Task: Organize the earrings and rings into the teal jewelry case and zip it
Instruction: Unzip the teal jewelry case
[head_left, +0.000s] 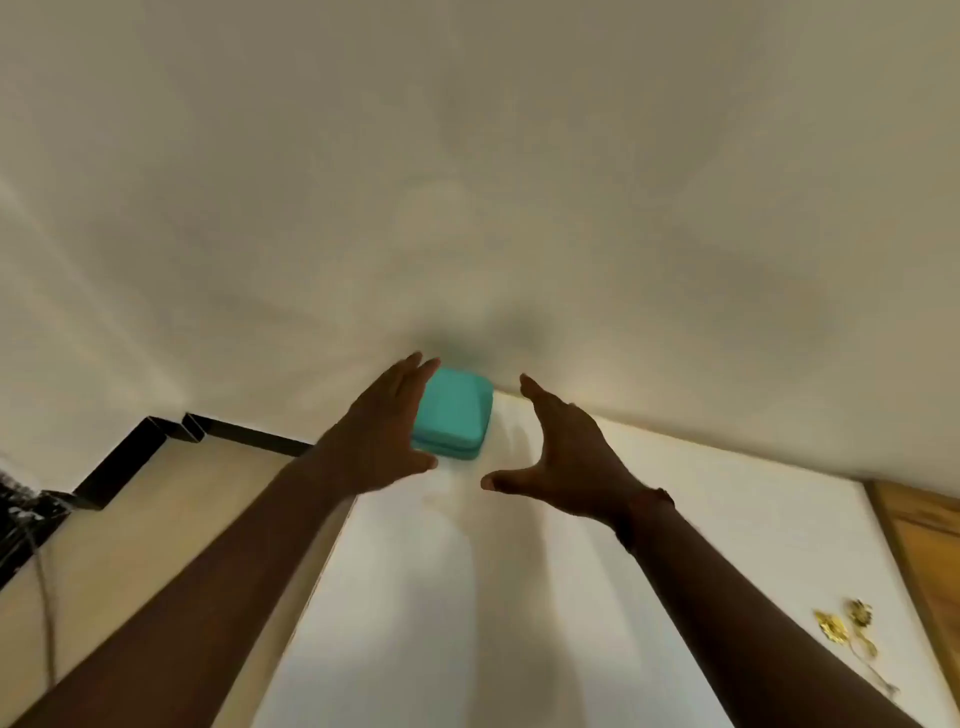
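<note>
A closed teal jewelry case (456, 415) lies at the far end of a white table (675, 519), close to the wall. My left hand (382, 436) is spread beside the case's left side and covers part of it; whether it touches is unclear. My right hand (561, 457) is open, fingers apart, a short gap to the right of the case and not touching it. Gold earrings (844, 629) lie on the table near its right edge, beside my right forearm. The picture is blurred, and I see no rings.
A cream wall (467, 182) rises right behind the case. A black skirting strip (124, 462) runs along the floor at the left, with a dark object at the far left edge. A wooden panel (930, 545) borders the table on the right.
</note>
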